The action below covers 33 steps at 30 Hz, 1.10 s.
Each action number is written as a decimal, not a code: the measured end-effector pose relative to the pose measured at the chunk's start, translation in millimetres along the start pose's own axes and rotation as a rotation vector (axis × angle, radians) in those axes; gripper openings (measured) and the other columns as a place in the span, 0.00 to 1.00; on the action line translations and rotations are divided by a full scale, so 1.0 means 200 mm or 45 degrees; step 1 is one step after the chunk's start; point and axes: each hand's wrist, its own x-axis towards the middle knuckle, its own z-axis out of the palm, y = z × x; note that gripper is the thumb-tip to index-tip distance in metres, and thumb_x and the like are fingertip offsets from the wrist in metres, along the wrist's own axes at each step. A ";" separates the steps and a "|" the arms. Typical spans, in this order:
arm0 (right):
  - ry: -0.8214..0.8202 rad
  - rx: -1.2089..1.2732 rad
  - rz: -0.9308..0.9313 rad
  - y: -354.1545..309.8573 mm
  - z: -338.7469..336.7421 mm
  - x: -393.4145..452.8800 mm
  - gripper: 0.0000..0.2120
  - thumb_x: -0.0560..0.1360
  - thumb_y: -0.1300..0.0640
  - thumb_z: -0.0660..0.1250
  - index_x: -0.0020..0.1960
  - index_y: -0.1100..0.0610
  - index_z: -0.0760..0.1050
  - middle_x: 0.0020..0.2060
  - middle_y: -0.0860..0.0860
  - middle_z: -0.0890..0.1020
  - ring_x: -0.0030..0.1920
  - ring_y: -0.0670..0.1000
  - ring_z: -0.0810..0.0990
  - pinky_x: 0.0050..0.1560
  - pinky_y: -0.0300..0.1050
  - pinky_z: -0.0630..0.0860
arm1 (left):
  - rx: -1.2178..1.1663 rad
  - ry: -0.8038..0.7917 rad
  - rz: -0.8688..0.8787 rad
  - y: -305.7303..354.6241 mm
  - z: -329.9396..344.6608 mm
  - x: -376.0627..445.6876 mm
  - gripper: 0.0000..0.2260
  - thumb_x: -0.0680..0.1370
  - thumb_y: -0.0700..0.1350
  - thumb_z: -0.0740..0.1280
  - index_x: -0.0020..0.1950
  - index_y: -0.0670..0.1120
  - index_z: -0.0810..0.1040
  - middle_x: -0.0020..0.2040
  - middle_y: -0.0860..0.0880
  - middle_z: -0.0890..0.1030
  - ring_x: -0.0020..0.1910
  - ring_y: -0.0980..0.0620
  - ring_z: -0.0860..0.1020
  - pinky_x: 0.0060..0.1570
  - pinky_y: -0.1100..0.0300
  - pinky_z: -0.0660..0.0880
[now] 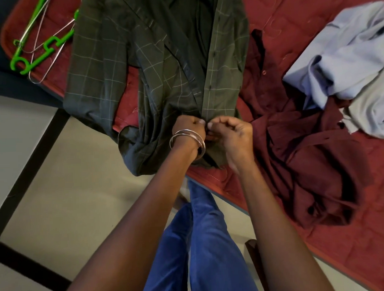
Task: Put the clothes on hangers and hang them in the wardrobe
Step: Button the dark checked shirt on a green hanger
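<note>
A dark green checked shirt (161, 65) lies spread on the red quilted bed (291, 20), its lower part hanging over the bed's edge. My left hand (189, 129), with bangles on the wrist, pinches the shirt's left front edge near the hem. My right hand (230, 130) pinches the button placket right beside it, fingertips almost touching. A maroon shirt (308, 158) lies crumpled to the right. A light blue shirt (347, 57) is bunched at the far right. A green plastic hanger (39, 48) and thin wire hangers (42, 66) lie at the bed's top left corner.
Pale floor tiles with dark borders (63, 195) lie left of the bed. My legs in blue trousers (204, 243) stand against the bed's edge. No wardrobe is in view.
</note>
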 end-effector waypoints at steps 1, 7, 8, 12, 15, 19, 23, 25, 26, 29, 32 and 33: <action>-0.036 0.102 0.122 -0.02 -0.01 0.02 0.08 0.73 0.71 0.65 0.38 0.62 0.78 0.31 0.55 0.80 0.32 0.51 0.77 0.34 0.41 0.77 | 0.097 -0.057 0.109 0.00 -0.01 0.00 0.08 0.78 0.41 0.65 0.48 0.39 0.81 0.46 0.39 0.82 0.49 0.42 0.80 0.52 0.54 0.76; 0.067 -0.442 0.119 0.04 -0.11 0.12 0.09 0.77 0.66 0.62 0.41 0.56 0.75 0.32 0.53 0.80 0.32 0.51 0.79 0.35 0.46 0.77 | 0.185 0.008 0.468 -0.08 -0.05 -0.01 0.09 0.76 0.45 0.69 0.53 0.42 0.79 0.48 0.44 0.82 0.45 0.50 0.78 0.50 0.58 0.74; 0.195 -0.660 -0.013 0.07 -0.17 0.11 0.08 0.75 0.67 0.63 0.44 0.55 0.75 0.35 0.53 0.81 0.36 0.53 0.81 0.40 0.48 0.79 | 0.217 0.063 0.522 -0.13 -0.06 -0.02 0.10 0.76 0.46 0.69 0.53 0.42 0.78 0.48 0.44 0.80 0.45 0.48 0.78 0.49 0.54 0.75; 0.258 -1.157 -0.269 0.17 -0.45 0.01 0.20 0.66 0.75 0.63 0.56 0.63 0.77 0.50 0.57 0.80 0.47 0.55 0.79 0.54 0.51 0.77 | 1.132 0.077 0.749 -0.44 -0.14 -0.09 0.21 0.68 0.56 0.74 0.56 0.47 0.77 0.54 0.43 0.75 0.52 0.41 0.73 0.49 0.48 0.71; -0.016 -1.484 -0.266 0.28 -0.52 -0.04 0.32 0.63 0.72 0.72 0.66 0.60 0.73 0.60 0.58 0.73 0.60 0.59 0.73 0.59 0.53 0.73 | 1.499 0.090 0.653 -0.63 -0.20 -0.13 0.34 0.57 0.52 0.80 0.61 0.50 0.76 0.56 0.42 0.75 0.52 0.39 0.73 0.46 0.45 0.73; 0.155 -1.541 -0.380 0.34 -0.51 0.00 0.20 0.65 0.66 0.75 0.56 0.59 0.80 0.55 0.57 0.75 0.57 0.60 0.72 0.53 0.54 0.75 | 1.447 0.147 0.806 -0.62 -0.27 -0.03 0.17 0.63 0.43 0.78 0.51 0.48 0.82 0.47 0.43 0.80 0.45 0.39 0.78 0.40 0.48 0.75; 0.264 -1.216 -0.541 0.33 -0.49 0.03 0.07 0.69 0.66 0.70 0.46 0.60 0.83 0.46 0.56 0.82 0.50 0.60 0.79 0.54 0.42 0.70 | 1.032 -0.178 0.667 -0.49 -0.40 0.02 0.10 0.74 0.41 0.70 0.54 0.45 0.84 0.54 0.45 0.83 0.56 0.45 0.78 0.57 0.60 0.70; 0.276 -0.737 -0.381 0.27 -0.45 -0.01 0.08 0.71 0.64 0.65 0.47 0.56 0.80 0.45 0.53 0.82 0.48 0.54 0.80 0.55 0.45 0.73 | 0.682 -0.031 0.619 -0.44 -0.46 -0.01 0.09 0.74 0.39 0.70 0.53 0.41 0.83 0.50 0.43 0.84 0.52 0.46 0.80 0.53 0.64 0.69; 0.289 -0.366 -0.279 0.22 -0.43 -0.04 0.08 0.71 0.64 0.62 0.46 0.55 0.77 0.43 0.53 0.81 0.46 0.51 0.79 0.53 0.47 0.74 | 0.491 0.076 0.573 -0.41 -0.48 -0.03 0.09 0.75 0.38 0.70 0.53 0.38 0.83 0.49 0.41 0.83 0.50 0.46 0.80 0.52 0.63 0.70; 0.262 0.647 -0.166 0.06 -0.38 -0.11 0.11 0.67 0.69 0.60 0.46 0.58 0.75 0.41 0.56 0.81 0.44 0.55 0.80 0.52 0.56 0.77 | -0.342 0.338 0.223 -0.25 -0.52 -0.11 0.08 0.79 0.36 0.63 0.54 0.34 0.78 0.43 0.43 0.79 0.45 0.47 0.77 0.54 0.57 0.72; 0.218 0.816 -0.257 -0.06 -0.33 -0.12 0.06 0.71 0.66 0.64 0.44 0.59 0.78 0.39 0.55 0.83 0.41 0.55 0.83 0.45 0.56 0.81 | -0.955 0.303 0.034 -0.05 -0.63 -0.20 0.10 0.81 0.37 0.57 0.46 0.39 0.77 0.39 0.48 0.82 0.41 0.51 0.80 0.48 0.57 0.79; 0.201 0.778 -0.284 -0.09 -0.30 -0.11 0.02 0.72 0.63 0.68 0.43 0.58 0.79 0.38 0.54 0.84 0.39 0.54 0.83 0.43 0.54 0.81 | -1.042 0.266 0.025 0.00 -0.67 -0.23 0.10 0.81 0.39 0.58 0.46 0.42 0.78 0.42 0.46 0.83 0.44 0.48 0.82 0.48 0.54 0.80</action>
